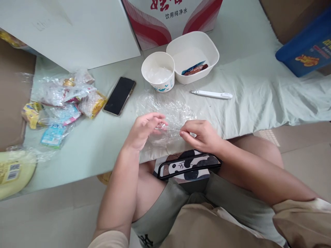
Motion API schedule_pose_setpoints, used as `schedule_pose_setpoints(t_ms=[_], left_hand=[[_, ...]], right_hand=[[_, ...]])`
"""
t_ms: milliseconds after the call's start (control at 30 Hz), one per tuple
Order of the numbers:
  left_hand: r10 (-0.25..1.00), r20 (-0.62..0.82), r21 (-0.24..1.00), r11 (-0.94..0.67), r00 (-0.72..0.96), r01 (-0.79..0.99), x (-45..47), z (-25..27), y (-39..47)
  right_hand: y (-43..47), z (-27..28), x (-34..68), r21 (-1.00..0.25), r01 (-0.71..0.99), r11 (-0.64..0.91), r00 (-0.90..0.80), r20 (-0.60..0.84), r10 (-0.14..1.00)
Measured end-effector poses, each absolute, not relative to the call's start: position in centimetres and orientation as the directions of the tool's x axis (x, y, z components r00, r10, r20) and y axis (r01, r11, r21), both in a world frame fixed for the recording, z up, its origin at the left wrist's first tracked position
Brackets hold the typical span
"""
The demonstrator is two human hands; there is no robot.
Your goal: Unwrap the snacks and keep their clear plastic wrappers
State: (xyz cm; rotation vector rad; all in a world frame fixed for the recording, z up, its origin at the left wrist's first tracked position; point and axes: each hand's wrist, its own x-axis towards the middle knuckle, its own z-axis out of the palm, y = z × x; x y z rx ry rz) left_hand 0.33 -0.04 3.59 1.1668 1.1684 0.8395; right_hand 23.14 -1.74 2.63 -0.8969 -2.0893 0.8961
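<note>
A crumpled sheet of clear plastic film [172, 112] lies at the table's front edge, between and beyond my hands. My right hand [199, 134] is closed, thumb and forefinger pinching the edge of the film. Across from it, my left hand [146, 129] has its fingers bent but apart, with the fingertips at the film; part of the thumb is hidden. Behind the film stand a white paper cup [160, 84] with clear plastic inside and a white oval bowl [192, 43] holding small dark and reddish packets [195, 69]. A white utility knife [212, 94] lies to the right.
A black phone [120, 95] lies left of the cup. Farther left is a heap of snack wrappers [64, 100]. White and red boxes [147, 27] stand at the back, a blue container [307, 48] at the right. A panda-patterned item [188, 165] rests below the table edge.
</note>
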Motion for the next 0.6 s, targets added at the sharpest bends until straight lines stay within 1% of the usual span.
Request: schedule_pose_setpoints(t_ms=[33,100,267,467,600], left_hand=[[0.914,-0.29,0.957,0.274,0.283,0.097,0.35,3.75,-0.14],[0.905,-0.306,0.952,0.286,0.296,0.112,0.49,3.93,-0.29],[0.965,-0.189,0.982,0.19,0.184,0.015,0.93,3.88,-0.3],[0.98,-0.165,0.984,0.172,0.111,-0.054,1.07,3.89,-0.39],[0.992,-0.124,0.989,0.125,0.02,-0.083,1.0,3.79,-0.19]], right_hand=[[-1.75,2.51,23.13,-0.773,0.328,0.543,-0.536,0.321,0.781],[-1.74,2.36,23.13,-0.755,0.342,0.56,-0.538,0.332,0.775],[-1.72,2.35,23.08,-0.737,0.364,0.569,-0.543,0.329,0.773],[-1.71,2.49,22.9,-0.767,0.384,0.514,-0.55,0.258,0.795],[-1.7,2.53,22.85,-0.776,0.376,0.506,-0.547,0.255,0.797]])
